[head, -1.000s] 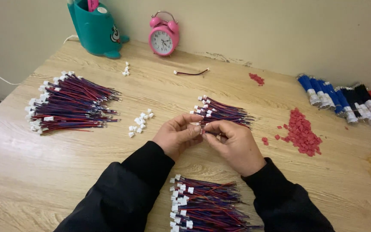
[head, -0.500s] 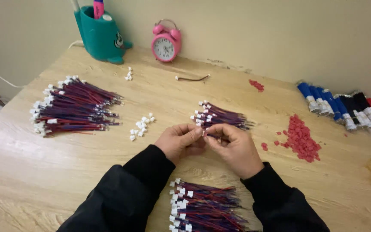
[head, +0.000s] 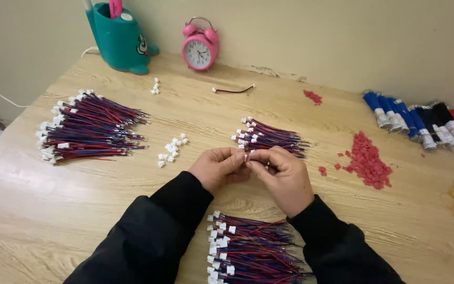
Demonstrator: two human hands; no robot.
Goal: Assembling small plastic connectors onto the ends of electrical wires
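A small white plastic connector (head: 246, 156) is pinched between the closed fingertips of the left hand (head: 217, 167) and the right hand (head: 285, 176), held above the pale wooden bench (head: 106, 200), apparently for close fingertip work; a bundle of red-and-blue wires (head: 269, 138) lies just beyond.

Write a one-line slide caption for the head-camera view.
Left hand and right hand pinch a small white connector together above a wooden table, among bundles of red-and-blue wires.
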